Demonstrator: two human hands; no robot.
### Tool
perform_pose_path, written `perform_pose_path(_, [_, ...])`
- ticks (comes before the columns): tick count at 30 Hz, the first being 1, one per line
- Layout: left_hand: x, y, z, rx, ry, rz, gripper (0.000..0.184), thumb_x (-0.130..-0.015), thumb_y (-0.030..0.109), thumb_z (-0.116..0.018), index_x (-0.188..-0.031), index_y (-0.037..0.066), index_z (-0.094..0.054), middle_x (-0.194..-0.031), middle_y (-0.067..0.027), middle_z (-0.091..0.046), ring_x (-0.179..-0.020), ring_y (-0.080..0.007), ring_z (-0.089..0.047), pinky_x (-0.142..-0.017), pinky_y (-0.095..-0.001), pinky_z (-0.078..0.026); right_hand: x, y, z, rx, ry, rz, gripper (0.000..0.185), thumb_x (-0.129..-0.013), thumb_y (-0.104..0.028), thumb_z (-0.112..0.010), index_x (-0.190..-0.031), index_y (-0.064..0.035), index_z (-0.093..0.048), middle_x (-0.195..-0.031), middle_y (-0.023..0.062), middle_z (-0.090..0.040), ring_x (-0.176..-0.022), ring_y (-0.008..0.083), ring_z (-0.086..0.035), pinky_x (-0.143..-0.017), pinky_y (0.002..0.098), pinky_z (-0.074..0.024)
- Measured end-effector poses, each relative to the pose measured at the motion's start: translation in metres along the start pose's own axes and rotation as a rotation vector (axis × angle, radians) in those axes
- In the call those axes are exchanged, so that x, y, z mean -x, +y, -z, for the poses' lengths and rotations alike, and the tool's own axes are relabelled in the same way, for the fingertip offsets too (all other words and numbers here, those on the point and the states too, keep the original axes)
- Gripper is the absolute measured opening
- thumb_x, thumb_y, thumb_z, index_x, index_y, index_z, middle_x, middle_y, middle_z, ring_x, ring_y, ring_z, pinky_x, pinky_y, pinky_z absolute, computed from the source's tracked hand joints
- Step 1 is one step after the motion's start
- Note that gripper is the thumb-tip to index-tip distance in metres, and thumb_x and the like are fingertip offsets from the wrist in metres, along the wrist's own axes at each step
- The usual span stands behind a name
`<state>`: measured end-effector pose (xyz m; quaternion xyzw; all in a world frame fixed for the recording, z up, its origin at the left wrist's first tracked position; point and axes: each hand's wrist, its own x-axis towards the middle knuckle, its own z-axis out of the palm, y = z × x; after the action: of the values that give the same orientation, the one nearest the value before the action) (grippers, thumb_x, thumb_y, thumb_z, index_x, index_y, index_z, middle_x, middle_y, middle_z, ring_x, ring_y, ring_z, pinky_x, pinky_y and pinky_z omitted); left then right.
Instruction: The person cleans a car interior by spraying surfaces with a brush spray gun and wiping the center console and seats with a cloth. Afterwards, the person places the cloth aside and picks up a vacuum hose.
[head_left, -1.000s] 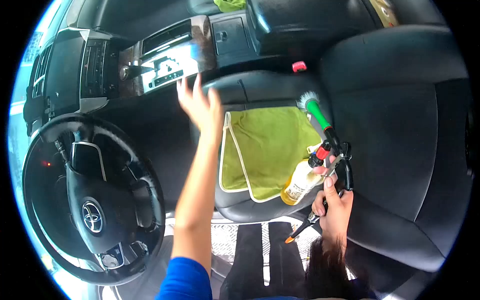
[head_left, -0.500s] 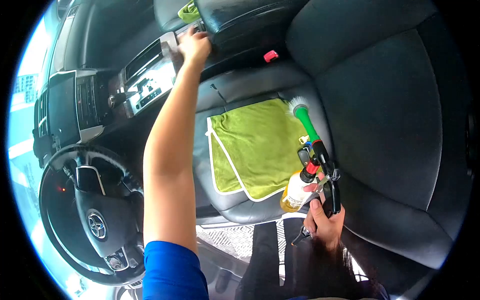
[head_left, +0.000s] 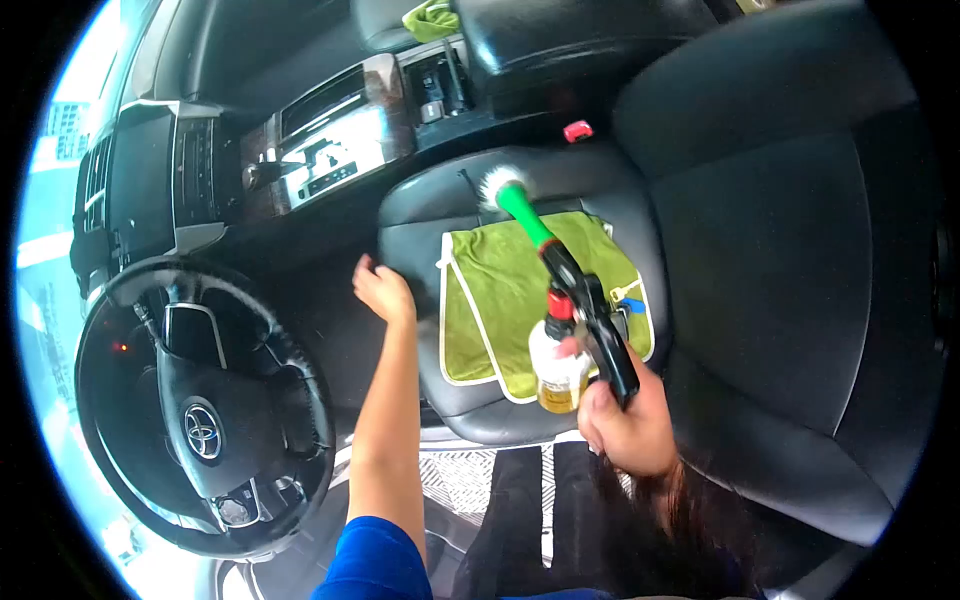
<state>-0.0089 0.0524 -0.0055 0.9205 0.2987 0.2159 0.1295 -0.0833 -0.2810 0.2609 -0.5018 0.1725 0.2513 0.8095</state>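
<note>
My right hand [head_left: 632, 415] is wrapped round the black handle of a spray gun [head_left: 600, 340]. The gun has a green nozzle with a white bristle ring and a bottle [head_left: 557, 368] of yellow liquid below. It is held above a folded green cloth [head_left: 500, 290] on the black seat. Keys [head_left: 628, 300] lie on the cloth, partly behind the gun. My left hand [head_left: 385, 290] holds nothing, its fingers partly spread, between the cloth and the steering wheel. The console compartment [head_left: 436, 85] stands open.
The steering wheel [head_left: 205, 415] is at the left. Beyond the seat are the gear lever [head_left: 262, 175], the shiny console panel [head_left: 335, 160] and a red buckle [head_left: 577, 131]. Another green cloth [head_left: 432, 20] lies at the top. The seat backrest [head_left: 760, 250] fills the right.
My left hand has come back from the console, where the compartment lid is now open. My right hand has moved the spray gun leftward over the cloth, and the keys show more.
</note>
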Motion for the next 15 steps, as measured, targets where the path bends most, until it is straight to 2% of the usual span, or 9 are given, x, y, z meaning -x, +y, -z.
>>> perform_pose_path(1, [0.008, 0.007, 0.008, 0.023, -0.223, 0.292, 0.038, -0.091, 0.025, -0.041, -0.112, -0.001, -0.059, -0.107, -0.023, -0.063, -0.101, -0.0383, -0.059, -0.088, -0.0453, -0.045, -0.01, -0.013, -0.009, -0.02, -0.087, -0.007, 0.044, -0.094, -0.024, -0.059, -0.13, -0.0019, -0.044, -0.1, 0.0029, -0.058, -0.057, 0.0036, -0.047, -0.052, 0.0183, -0.0398])
perform_pose_path(3, [0.01, 0.037, 0.022, 0.005, -0.212, 0.224, 0.041, -0.095, 0.032, -0.037, -0.114, 0.002, -0.058, -0.105, -0.0231, -0.064, -0.096, -0.0391, -0.061, -0.085, -0.0455, -0.046, -0.04, -0.031, -0.034, 0.081, -0.08, 0.072, 0.042, -0.096, -0.029, -0.056, -0.128, -0.0042, -0.044, -0.091, 0.0034, -0.059, -0.045, 0.0041, -0.044, -0.039, 0.0193, -0.035])
perform_pose_path(6, [0.01, 0.044, 0.018, -0.054, -0.167, 0.252, 0.039, -0.095, 0.032, -0.038, -0.114, 0.004, -0.057, -0.105, -0.0203, -0.065, -0.094, -0.0379, -0.062, -0.082, -0.0463, -0.047, -0.098, -0.043, -0.059, 0.173, -0.056, 0.091, 0.038, -0.097, -0.037, -0.052, -0.111, -0.0019, -0.051, -0.082, 0.0047, -0.06, -0.04, 0.0046, -0.042, -0.036, 0.0203, -0.0341])
perform_pose_path(7, [0.011, 0.042, 0.014, -0.041, -0.127, 0.242, 0.037, -0.094, 0.029, -0.039, -0.113, 0.004, -0.058, -0.104, -0.0193, -0.065, -0.094, -0.0375, -0.062, -0.081, -0.0461, -0.047, -0.116, -0.047, -0.073, 0.137, 0.025, 0.133, 0.04, -0.096, -0.041, -0.051, -0.102, -0.0017, -0.052, -0.086, 0.0066, -0.06, -0.039, 0.0055, -0.041, -0.036, 0.0209, -0.0333])
perform_pose_path(11, [0.011, 0.036, 0.004, -0.057, -0.065, 0.201, 0.034, -0.092, 0.024, -0.041, -0.113, 0.004, -0.058, -0.103, -0.0177, -0.064, -0.095, -0.0358, -0.06, -0.082, -0.0454, -0.046, -0.185, -0.056, -0.084, 0.132, 0.008, 0.062, 0.046, -0.095, -0.047, -0.051, -0.1, -0.0011, -0.05, -0.089, 0.0085, -0.06, -0.04, 0.006, -0.041, -0.036, 0.0214, -0.0323])
perform_pose_path(13, [0.014, 0.037, 0.002, -0.064, -0.061, 0.2, 0.033, -0.091, 0.022, -0.041, -0.112, 0.004, -0.058, -0.103, -0.017, -0.063, -0.095, -0.0352, -0.059, -0.082, -0.0452, -0.045, -0.199, -0.062, -0.096, 0.193, 0.032, 0.074, 0.046, -0.095, -0.046, -0.051, -0.101, -0.0012, -0.05, -0.087, 0.0075, -0.058, -0.04, 0.006, -0.04, -0.036, 0.0216, -0.032])
perform_pose_path(15, [0.012, 0.037, 0.001, -0.063, -0.04, 0.185, 0.033, -0.09, 0.021, -0.041, -0.113, 0.005, -0.057, -0.102, -0.0159, -0.062, -0.094, -0.0343, -0.057, -0.082, -0.0455, -0.044, -0.202, -0.068, -0.1, 0.263, 0.024, -0.008, 0.044, -0.095, -0.046, -0.051, -0.1, -0.0024, -0.049, -0.082, 0.0061, -0.055, -0.039, 0.0063, -0.038, -0.035, 0.0224, -0.0312])
